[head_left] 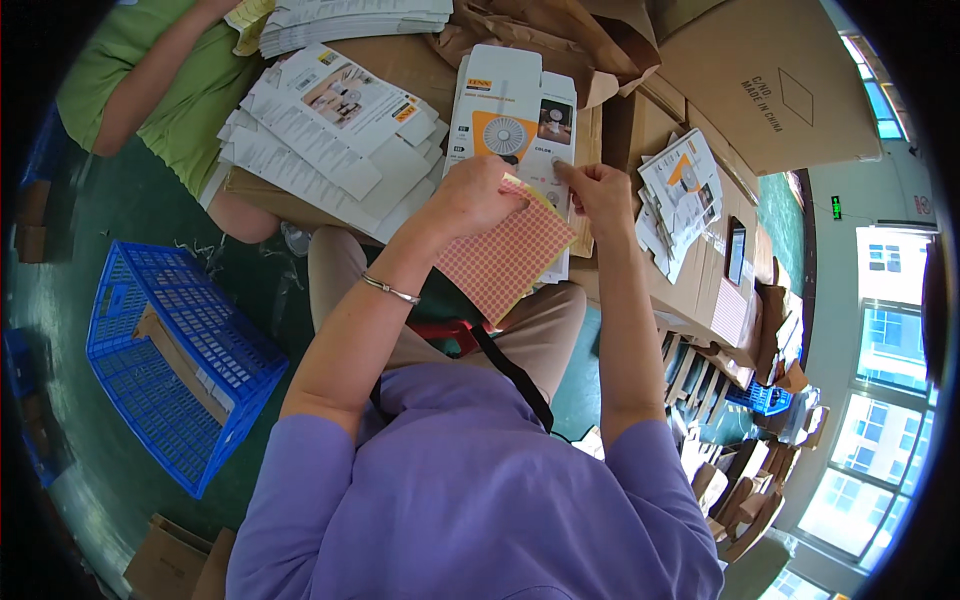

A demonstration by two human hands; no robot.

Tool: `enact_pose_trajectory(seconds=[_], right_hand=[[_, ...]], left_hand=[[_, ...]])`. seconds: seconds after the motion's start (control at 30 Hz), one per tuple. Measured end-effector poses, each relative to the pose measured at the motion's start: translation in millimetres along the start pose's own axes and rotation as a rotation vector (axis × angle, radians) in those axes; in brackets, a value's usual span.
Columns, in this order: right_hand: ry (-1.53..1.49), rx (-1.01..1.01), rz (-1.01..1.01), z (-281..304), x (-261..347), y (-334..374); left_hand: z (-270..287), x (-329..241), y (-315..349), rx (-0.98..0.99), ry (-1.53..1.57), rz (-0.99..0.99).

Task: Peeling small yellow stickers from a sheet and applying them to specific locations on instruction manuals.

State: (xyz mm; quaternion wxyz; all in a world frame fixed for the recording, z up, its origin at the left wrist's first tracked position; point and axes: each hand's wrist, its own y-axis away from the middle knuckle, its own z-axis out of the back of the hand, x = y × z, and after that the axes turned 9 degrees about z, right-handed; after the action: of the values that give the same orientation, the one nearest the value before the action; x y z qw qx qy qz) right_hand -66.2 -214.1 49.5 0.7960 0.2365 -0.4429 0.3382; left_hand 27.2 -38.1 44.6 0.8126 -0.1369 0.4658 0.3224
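Observation:
My left hand is closed on the top corner of a sheet of small round stickers, orange-pink with a yellowish edge. The sheet hangs tilted above my lap. My right hand is pinched at the right side of a flattened printed carton, its thumb tip at the carton's face. Whatever sits in that pinch is too small to make out. White and orange, the carton shows a picture of a round fan and lies in front of me, partly covered by my left hand.
Fanned flat cartons lie on the left, with a smaller pile on cardboard at the right near a phone. Brown paper and a large box stand behind. A blue crate and a person in green are at left.

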Motion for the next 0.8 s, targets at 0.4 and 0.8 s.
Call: enact_pose_trajectory(seconds=[0.4, 0.8], right_hand=[[-0.281, -0.174, 0.187, 54.1, -26.6, -21.7], [0.141, -0.152, 0.521, 62.1, -19.5, 12.2]], left_hand=[[11.7, -7.3, 10.7, 0.016, 0.276, 0.008], [-1.6, -2.7, -1.8, 0.016, 0.014, 0.131]])
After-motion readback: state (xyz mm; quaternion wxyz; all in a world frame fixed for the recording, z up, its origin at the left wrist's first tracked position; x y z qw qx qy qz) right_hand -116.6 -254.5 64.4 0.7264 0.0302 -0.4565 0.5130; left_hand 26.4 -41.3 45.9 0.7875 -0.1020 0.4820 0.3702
